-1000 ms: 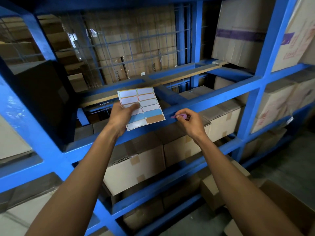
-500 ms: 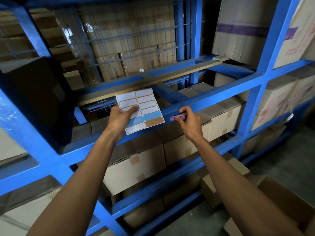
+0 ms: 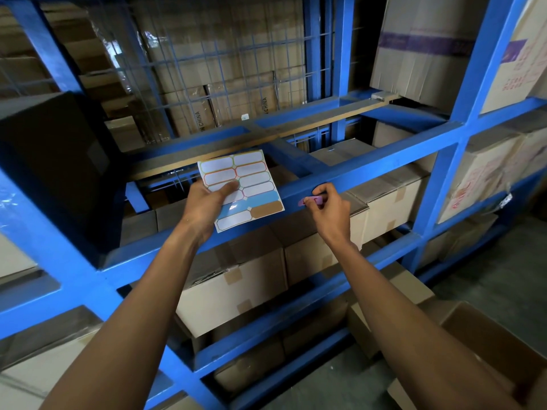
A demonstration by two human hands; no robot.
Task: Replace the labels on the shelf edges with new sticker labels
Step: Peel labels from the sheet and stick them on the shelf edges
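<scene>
While the left hand (image 3: 204, 206) grips a sticker sheet (image 3: 241, 189) with its thumb laid across the printed face, the right hand (image 3: 328, 211) pinches a small pink label (image 3: 310, 200) between curled fingertips against the front of the blue shelf beam (image 3: 384, 161). That beam, the front edge of the shelf, runs diagonally from lower left to upper right, and everything here sits around it. The sheet is held upright over the beam's face, to the left of the pink label and close to it, its top edge rising above the beam; it carries rows of white labels with coloured borders, a blue strip and one brown label near the bottom. Whether the pink label is stuck flat to the beam or partly lifted cannot be told. Below the beam, taped cardboard boxes (image 3: 233, 294) stand side by side on a lower shelf. Above and behind it, a wire mesh panel (image 3: 219, 54) fronts more stacked cartons.
</scene>
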